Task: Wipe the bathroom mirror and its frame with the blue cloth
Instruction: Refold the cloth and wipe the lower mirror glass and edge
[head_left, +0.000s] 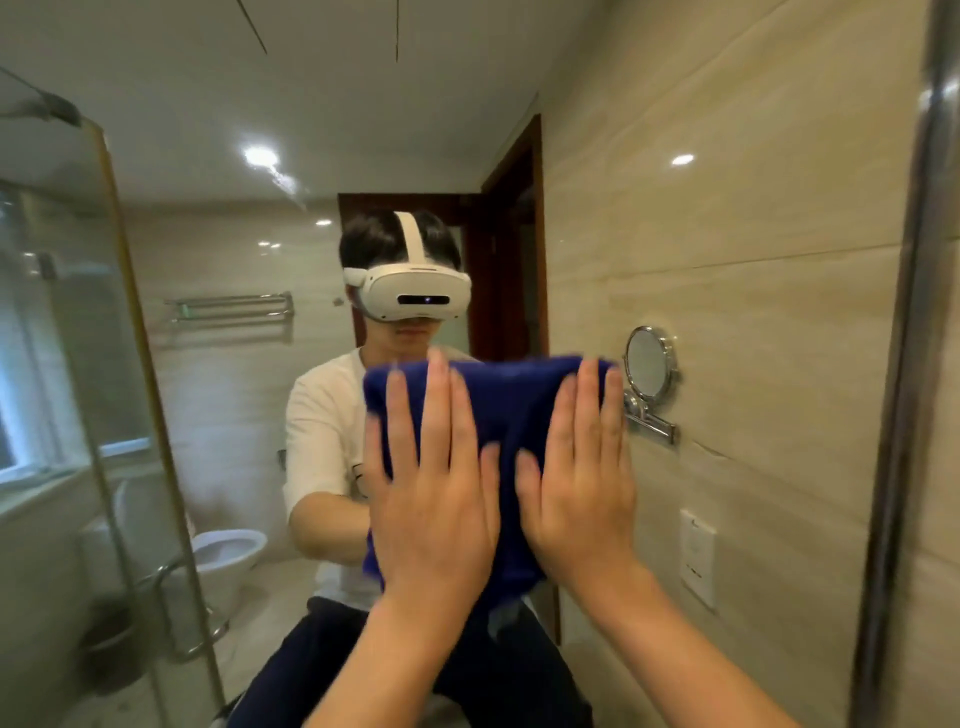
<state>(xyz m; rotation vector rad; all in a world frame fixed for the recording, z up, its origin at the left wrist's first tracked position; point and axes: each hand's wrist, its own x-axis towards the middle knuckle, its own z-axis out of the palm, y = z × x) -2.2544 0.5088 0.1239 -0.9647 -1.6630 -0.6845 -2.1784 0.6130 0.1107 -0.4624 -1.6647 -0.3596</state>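
Observation:
The large bathroom mirror (218, 156) fills most of the view. Its metal frame (914, 312) runs down the right edge. A dark blue cloth (504, 405) is spread flat against the glass at the centre. My left hand (431, 493) presses on the cloth's left half with straight, spread fingers. My right hand (576, 483) presses on its right half, fingers straight too. The lower part of the cloth hangs behind my palms. The glass reflects a person in a white shirt wearing a white headset.
The reflection shows a glass shower screen (78, 364) at the left, a toilet (228, 551), a towel rack (228, 306), a dark wooden door (514, 234), and a round swing-arm vanity mirror (649, 369) on the tiled wall.

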